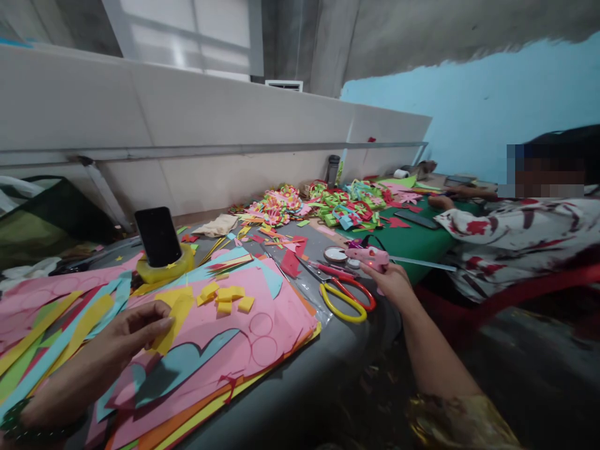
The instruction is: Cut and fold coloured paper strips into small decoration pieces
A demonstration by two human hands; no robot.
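My left hand (140,328) is closed on a piece of yellow paper (174,319), pinched between thumb and fingers above pink sheets (285,312). Just beyond it lie several small folded yellow paper pieces (225,300). A blue paper cutout with a dark outline (187,369) rests nearer to me. On the right, my right hand (394,284) is wrapped round a pink glue gun (368,255) with a small red light on its side. Scissors with yellow and red handles (344,303) lie just left of that hand.
A phone (158,236) leans upright in a yellow tape roll (164,269). Colourful paper chains (276,203) are heaped at the back. Paper strips (70,325) cover the left side. A co-worker in a patterned sleeve (487,225) sits at the right by a green surface (431,240).
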